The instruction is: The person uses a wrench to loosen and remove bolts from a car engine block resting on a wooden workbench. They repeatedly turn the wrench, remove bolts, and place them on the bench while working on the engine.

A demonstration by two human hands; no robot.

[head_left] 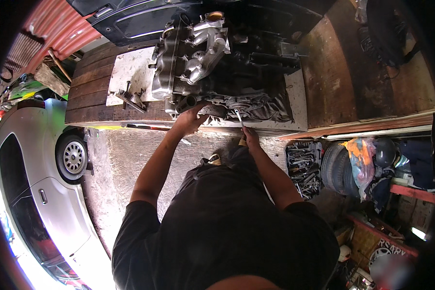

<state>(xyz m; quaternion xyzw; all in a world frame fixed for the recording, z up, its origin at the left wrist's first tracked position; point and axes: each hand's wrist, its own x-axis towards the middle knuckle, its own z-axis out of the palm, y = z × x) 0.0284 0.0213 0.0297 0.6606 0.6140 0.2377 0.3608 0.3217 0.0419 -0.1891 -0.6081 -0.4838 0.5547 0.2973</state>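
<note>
A grey car engine [198, 63] lies on a white board [130, 72] on a wooden bench [333, 82]. My left hand [191, 118] rests against the engine's near end, next to a dark round opening. My right hand [250, 137] grips a slim metal wrench [239, 117] whose head points up at a round pulley [237, 104] on the engine's front face. A dark cloth lies under the engine on the right.
Loose metal tools [128, 99] lie on the board's left part. A silver car [43, 183] stands at the left. An open tool case [303, 166], a tyre [336, 166] and a helmet [384, 152] sit on the ground at the right.
</note>
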